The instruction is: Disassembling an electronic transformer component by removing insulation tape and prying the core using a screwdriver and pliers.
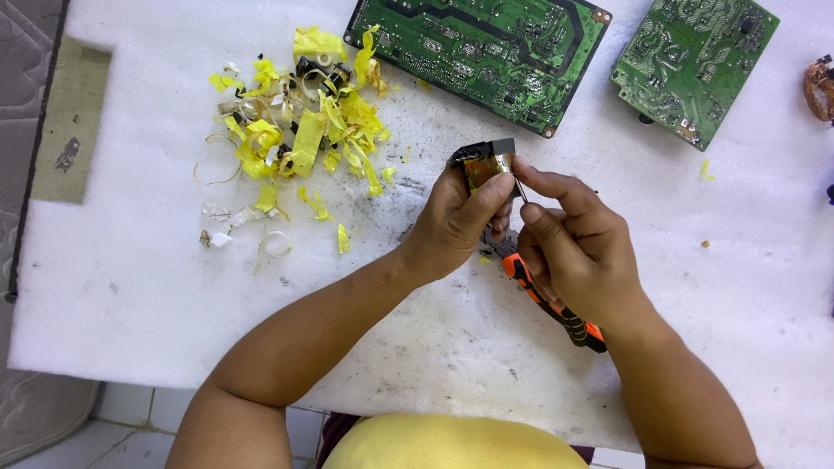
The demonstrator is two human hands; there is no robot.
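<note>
My left hand (456,221) grips a small transformer-like component (483,162) with a dark core and yellowish tape, held above the white foam surface (130,260). My right hand (578,247) holds an orange-and-black handled tool (556,304), its thin metal tip touching the right side of the component. The tool's handle runs down to the right under my palm. Both hands meet at the middle of the surface.
A pile of yellow tape scraps and wire bits (300,130) lies at the upper left. Two green circuit boards (478,48) (695,65) rest along the far edge. A copper wire coil (818,87) sits at the right edge. Tiled floor shows below.
</note>
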